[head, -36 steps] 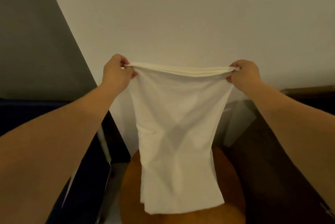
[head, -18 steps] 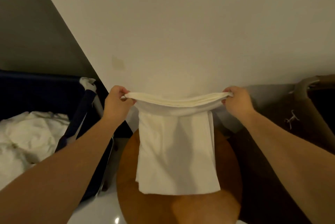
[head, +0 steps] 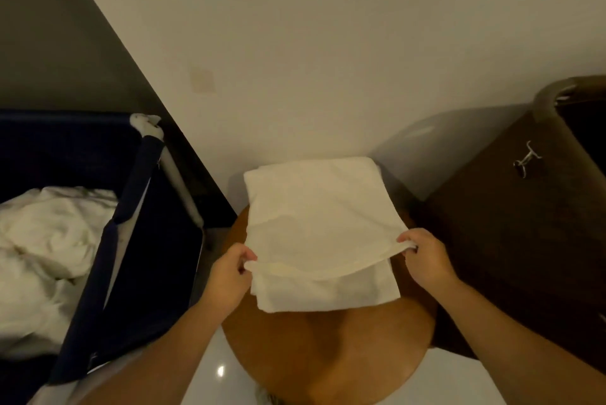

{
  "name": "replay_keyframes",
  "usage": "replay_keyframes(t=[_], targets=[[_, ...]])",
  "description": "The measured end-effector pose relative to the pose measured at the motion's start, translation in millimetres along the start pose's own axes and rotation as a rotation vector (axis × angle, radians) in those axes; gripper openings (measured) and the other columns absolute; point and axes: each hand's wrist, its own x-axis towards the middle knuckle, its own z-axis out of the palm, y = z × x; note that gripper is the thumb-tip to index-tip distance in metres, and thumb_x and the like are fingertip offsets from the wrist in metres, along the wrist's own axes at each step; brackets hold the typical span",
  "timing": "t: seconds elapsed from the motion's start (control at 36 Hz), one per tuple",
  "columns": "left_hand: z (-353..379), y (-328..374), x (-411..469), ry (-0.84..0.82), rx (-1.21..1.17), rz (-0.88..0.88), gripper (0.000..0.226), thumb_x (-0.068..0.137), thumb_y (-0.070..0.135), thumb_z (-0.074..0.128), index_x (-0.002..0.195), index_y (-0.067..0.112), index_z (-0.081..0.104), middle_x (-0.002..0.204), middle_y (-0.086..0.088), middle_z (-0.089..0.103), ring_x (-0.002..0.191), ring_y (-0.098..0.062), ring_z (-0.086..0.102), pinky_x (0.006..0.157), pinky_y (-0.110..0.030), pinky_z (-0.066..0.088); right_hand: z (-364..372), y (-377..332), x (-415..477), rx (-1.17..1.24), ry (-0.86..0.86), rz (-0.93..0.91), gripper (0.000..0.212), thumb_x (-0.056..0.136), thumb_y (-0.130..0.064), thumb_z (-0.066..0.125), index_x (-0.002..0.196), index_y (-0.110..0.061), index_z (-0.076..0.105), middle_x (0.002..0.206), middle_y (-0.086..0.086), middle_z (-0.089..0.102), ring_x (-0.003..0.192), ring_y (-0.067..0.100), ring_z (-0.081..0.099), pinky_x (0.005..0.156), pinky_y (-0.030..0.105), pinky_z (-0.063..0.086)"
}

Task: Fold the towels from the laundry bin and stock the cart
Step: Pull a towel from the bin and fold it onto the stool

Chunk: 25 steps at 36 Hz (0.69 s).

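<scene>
On the round wooden table (head: pixel 328 355) at the centre, one white towel (head: pixel 314 208) lay spread. Its far end reached beyond the table's far edge toward the wall, and its near part was doubled into a fold. The left hand (head: pixel 229 276) pinched the fold's left corner between thumb and curled fingers. The right hand (head: pixel 426 260) pinched the right corner the same way, and both were just above the tabletop.

Half a second earlier these two hands had held the towel up by its top edge, the cloth hanging in front of the wall. A second earlier it had hung higher and longer. Now the hands were lower and nearer, and the cloth rested on the table.

To the left stood one dark blue laundry bin (head: pixel 147 273) holding a heap of crumpled white linen (head: pixel 49 234); its pieces could not be counted. To the right stood one dark brown container (head: pixel 508 257) with a tan rim and one metal clip (head: pixel 526 160) on its side.
</scene>
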Motion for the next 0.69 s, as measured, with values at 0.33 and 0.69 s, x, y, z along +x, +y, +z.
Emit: replay_keyframes(t=[0.33, 0.69], targets=[[41, -70, 3, -0.175, 0.158, -0.220, 0.031, 0.086, -0.008, 0.051, 0.083, 0.022, 0.058, 0.090, 0.003, 0.059, 0.085, -0.013, 0.057, 0.065, -0.017, 0.043, 71, 78, -1, -0.269, -0.275, 0.078, 0.025, 0.085, 0.010, 0.051, 0.101, -0.001, 0.067, 0.122, 0.010, 0.053, 0.108, 0.027, 0.054, 0.086, 0.019, 0.037], [17, -19, 152, 0.133, -0.120, -0.228, 0.041, 0.095, 0.047, 0.051, 0.102, 0.008, 0.064, 0.098, -0.008, 0.066, 0.091, -0.025, 0.063, 0.081, -0.033, 0.052, 66, -1, 130, -0.013, -0.070, 0.110, 0.038, 0.092, -0.020, 0.059, 0.127, -0.008, 0.050, 0.124, 0.012, 0.056, 0.107, 0.026, 0.055, 0.085, 0.032, 0.044]])
